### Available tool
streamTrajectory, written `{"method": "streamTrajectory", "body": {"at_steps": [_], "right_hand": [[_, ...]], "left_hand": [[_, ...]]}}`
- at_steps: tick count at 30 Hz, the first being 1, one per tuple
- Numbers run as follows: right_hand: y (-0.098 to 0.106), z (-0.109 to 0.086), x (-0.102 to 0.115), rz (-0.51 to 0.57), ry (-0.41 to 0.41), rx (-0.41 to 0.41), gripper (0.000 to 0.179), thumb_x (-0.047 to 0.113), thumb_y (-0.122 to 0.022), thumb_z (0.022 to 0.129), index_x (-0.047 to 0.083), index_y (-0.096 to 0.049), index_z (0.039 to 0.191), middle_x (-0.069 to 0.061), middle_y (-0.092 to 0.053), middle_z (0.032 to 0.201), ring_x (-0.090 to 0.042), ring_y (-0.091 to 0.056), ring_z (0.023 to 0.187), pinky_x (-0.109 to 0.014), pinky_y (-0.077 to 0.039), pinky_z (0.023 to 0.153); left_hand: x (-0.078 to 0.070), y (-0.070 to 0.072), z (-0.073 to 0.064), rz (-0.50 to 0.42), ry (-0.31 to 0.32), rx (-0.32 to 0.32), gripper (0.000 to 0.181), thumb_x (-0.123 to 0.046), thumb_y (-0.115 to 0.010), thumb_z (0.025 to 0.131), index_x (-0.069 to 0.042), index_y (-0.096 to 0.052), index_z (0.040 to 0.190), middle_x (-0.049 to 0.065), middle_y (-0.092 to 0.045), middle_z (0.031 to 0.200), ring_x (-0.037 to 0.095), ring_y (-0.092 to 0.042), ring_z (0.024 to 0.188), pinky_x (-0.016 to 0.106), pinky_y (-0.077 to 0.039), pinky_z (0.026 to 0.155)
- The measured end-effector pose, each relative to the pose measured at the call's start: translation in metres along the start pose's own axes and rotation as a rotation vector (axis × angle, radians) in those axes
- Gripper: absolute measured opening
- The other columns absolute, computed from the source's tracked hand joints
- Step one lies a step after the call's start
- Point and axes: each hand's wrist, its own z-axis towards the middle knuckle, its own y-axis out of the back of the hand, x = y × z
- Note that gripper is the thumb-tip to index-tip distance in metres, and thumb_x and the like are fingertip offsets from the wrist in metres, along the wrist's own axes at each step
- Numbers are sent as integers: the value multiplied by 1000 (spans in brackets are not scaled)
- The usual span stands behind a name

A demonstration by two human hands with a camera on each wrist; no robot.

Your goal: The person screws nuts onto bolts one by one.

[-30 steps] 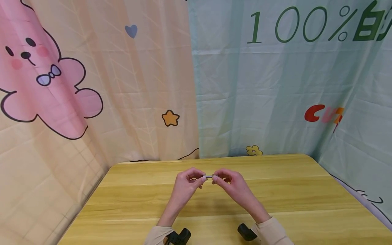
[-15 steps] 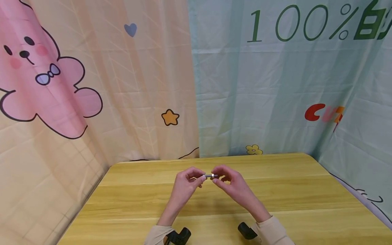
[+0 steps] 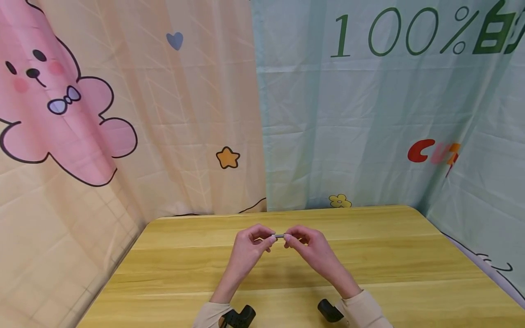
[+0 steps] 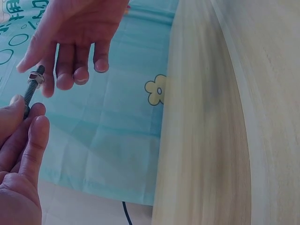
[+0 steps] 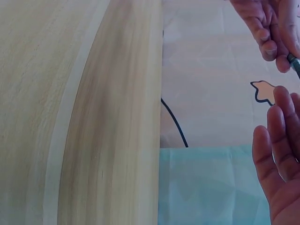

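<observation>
Over the far part of the table, my left hand [image 3: 249,242] pinches the head end of a metal bolt [image 3: 280,236] between thumb and fingers. The bolt lies about level in the head view and points to the right. A silver hex nut [image 4: 36,76] sits on its threaded shank near the free end. My right hand [image 3: 312,243] has thumb and index finger at that nut and covers it in the head view. From the left wrist, the nut shows between those two fingertips, and the other right fingers [image 4: 80,70] hang loosely extended.
A wooden table [image 3: 164,282] spreads beneath both hands. Printed curtains, peach [image 3: 197,114] on the left and pale green [image 3: 320,114] on the right, hang behind its far edge. Black devices [image 3: 242,316] sit at both wrists beside the beige sleeves.
Half a second ago the right thumb and index finger were parted, with the nut exposed; now they have closed on it again. The left hand keeps its hold on the bolt, nearly still.
</observation>
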Motion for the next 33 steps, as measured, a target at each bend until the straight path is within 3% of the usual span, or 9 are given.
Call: {"method": "streamTrajectory", "body": {"at_steps": [4,12,18,27,29,33], "right_hand": [[0,0,1,-3,-23,-10,19,34,-67,95,22,-68,109,8,-67,96,-14,-62,87,-33,-53,75],[0,1,-1,28,75,6,20,12,-71,92,17,-65,110,5,-65,103,-15,-61,93,-33,-54,79],[0,1,-3,22,78,-2,15,21,-70,93,14,-68,107,3,-66,98,-16,-62,88,-33,-54,76],[-1,0,-1,16,-11,7,18,37,-61,98,21,-69,96,6,-67,83,-21,-64,78,-30,-54,69],[-1,0,-1,20,-21,13,20,39,-59,98,21,-69,97,5,-67,83,-20,-63,77,-30,-54,68],[-2,0,0,5,-35,10,15,33,-64,97,22,-68,107,6,-66,94,-16,-60,83,-31,-53,70]], "left_hand": [[0,0,0,2,2,-1,7,1,-69,90,3,-69,97,14,-67,89,32,-64,74,25,-55,64],[2,1,1,5,-4,-7,7,1,-69,90,2,-70,96,13,-66,88,15,-62,71,36,-58,67],[2,1,0,-5,1,0,8,1,-69,90,3,-69,97,14,-66,88,15,-62,70,37,-58,68],[2,-1,0,0,-8,6,8,2,-69,89,3,-69,97,13,-67,89,21,-64,71,31,-57,66],[2,-1,0,-7,-10,2,8,2,-69,89,3,-69,97,13,-67,89,21,-63,71,36,-58,67],[3,-1,1,-20,-13,-3,8,2,-69,89,4,-69,97,13,-67,89,16,-63,72,34,-58,67]]}}
